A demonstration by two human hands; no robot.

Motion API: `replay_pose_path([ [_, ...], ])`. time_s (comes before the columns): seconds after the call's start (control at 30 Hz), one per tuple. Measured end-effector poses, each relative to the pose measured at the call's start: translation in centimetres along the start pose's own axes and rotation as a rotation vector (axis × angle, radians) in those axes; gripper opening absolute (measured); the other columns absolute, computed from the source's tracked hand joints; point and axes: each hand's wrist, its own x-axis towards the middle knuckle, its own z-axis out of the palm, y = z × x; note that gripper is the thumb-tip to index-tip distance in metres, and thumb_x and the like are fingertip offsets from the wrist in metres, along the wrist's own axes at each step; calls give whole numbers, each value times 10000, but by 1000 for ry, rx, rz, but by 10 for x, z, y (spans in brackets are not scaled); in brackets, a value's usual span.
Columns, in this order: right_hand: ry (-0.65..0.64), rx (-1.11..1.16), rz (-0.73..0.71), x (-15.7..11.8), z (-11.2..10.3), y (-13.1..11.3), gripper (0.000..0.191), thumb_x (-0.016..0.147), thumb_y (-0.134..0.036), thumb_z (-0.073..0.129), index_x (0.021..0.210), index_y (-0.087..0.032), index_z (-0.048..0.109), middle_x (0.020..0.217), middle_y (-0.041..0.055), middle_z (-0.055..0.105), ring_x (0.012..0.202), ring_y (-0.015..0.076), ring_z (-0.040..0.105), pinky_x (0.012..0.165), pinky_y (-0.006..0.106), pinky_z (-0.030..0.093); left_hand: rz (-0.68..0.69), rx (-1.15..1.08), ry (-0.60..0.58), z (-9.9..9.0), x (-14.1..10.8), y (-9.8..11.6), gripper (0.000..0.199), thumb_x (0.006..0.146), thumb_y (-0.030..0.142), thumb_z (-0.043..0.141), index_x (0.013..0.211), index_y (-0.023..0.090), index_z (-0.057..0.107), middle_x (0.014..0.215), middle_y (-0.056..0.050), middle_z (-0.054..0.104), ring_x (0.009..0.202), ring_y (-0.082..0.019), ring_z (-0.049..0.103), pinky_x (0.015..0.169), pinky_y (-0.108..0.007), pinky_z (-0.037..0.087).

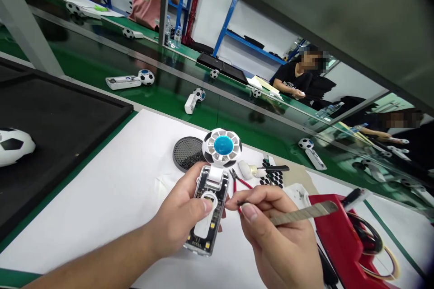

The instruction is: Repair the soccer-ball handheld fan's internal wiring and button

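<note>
My left hand (179, 212) is closed round a handheld device (212, 216) with a clear casing, its thumb on the white centre part. A soccer-ball-patterned head (222, 146) with a blue centre tops the device. At the device's right edge, my right hand (278, 230) pinches something small and dark, too small to make out. A metal strip like a blade (305, 213) lies across the same hand and sticks out to the right. Behind the device are a round black dish (186, 153) of small dark pieces and red-handled pliers (234, 180).
A red tape dispenser (334, 230) stands at the right. Black round pads (276, 178) and a black-handled brush (249, 169) lie beyond my right hand. A black tray (50, 117) is at the left. Similar devices rest on the green belt (162, 90); people sit or stand across it.
</note>
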Motion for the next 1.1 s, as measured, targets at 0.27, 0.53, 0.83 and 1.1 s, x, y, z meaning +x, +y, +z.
replay_pose_path([
  [0.27, 128, -243, -126, 0, -2, 0, 58, 827, -178, 707, 790, -211, 677, 834, 35, 612, 700, 138, 588, 468, 205, 394, -19, 105, 13, 4, 0, 3, 289, 900, 271, 539, 1181, 226, 488, 952, -55, 625, 787, -207, 606, 668, -355, 532],
  [0.53, 75, -14, 78, -4, 1, -4, 55, 836, -188, 716, 811, -231, 694, 702, 9, 677, 564, 81, 557, 468, 155, 383, -59, 80, 78, 4, 0, 2, 284, 879, 236, 474, 1160, 208, 503, 1143, -96, 587, 758, -210, 627, 659, -383, 541],
  [0.83, 187, -24, 240, -10, -2, 3, 148, 755, -300, 809, 775, -209, 694, 638, 8, 622, 538, 68, 467, 489, 157, 346, 18, 117, 2, -1, -1, -1, 391, 854, 225, 523, 1241, 228, 475, 1108, -83, 619, 798, -193, 600, 695, -341, 514],
  [1.1, 144, -55, 212, -6, 0, 3, 129, 756, -290, 794, 757, -203, 699, 626, 8, 605, 505, 65, 420, 451, 174, 299, -27, 197, 47, 11, 3, 6, 412, 809, 155, 568, 1194, 220, 439, 1086, -62, 629, 874, -195, 636, 724, -300, 508],
])
